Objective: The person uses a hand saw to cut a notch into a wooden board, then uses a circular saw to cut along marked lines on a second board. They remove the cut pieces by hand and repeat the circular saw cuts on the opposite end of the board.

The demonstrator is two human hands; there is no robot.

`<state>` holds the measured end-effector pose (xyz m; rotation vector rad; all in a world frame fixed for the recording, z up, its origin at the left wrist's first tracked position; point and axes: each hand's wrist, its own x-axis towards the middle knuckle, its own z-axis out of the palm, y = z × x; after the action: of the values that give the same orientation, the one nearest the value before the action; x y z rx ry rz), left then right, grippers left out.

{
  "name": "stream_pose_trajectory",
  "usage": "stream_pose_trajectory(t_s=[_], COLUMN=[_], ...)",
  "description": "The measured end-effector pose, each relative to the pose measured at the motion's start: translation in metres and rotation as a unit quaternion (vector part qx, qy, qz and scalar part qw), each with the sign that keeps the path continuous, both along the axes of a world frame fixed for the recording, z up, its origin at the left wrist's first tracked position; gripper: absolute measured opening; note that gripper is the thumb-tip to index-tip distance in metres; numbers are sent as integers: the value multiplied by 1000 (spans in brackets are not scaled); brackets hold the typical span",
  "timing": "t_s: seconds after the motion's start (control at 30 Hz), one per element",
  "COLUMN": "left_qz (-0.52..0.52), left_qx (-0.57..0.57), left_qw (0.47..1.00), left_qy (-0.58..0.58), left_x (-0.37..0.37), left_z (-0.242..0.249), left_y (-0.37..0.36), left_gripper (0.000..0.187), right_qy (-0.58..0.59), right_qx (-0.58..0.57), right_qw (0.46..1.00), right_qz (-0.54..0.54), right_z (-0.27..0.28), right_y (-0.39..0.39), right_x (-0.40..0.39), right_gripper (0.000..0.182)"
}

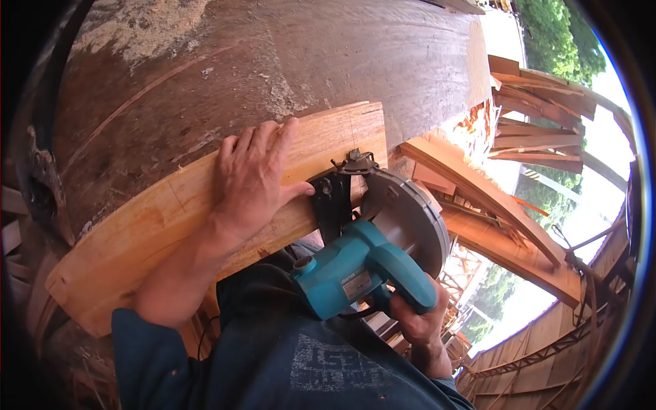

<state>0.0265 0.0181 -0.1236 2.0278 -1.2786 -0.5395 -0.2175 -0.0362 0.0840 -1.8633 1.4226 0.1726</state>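
Note:
A pale wooden board with a curved edge lies across the dark wooden bench. My left hand lies on the board, fingers spread over its far part, the thumb reaching to the black base plate of a teal circular saw. That plate rests on the board near its right end, close to a thin pencil line. My right hand is wrapped round the saw's rear handle. The grey guard covers the blade, so the cutting edge is hidden.
Sawdust is scattered on the bench's far left. Long planks lean at the right, with stacked wood pieces behind them. A corrugated wall or roof shows at the lower right. Trees stand beyond.

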Motion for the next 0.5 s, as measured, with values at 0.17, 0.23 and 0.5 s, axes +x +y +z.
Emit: stream_pose_trajectory(t_s=[0.17,0.23,0.5], left_qz=[7,6,5], left_qx=[3,4,3], left_qw=[1000,1000,999], left_qy=[25,29,44], left_x=[1,3,8], left_z=[1,1,4], left_y=[-1,-1,-2], left_gripper=[96,95,85], right_qy=[3,-4,-1], right_qx=[-1,-2,-13], right_qw=[1000,1000,999], right_qz=[6,12,39], right_z=[2,1,0], right_y=[-2,-3,-8], right_x=[6,5,14], right_gripper=[27,27,25])
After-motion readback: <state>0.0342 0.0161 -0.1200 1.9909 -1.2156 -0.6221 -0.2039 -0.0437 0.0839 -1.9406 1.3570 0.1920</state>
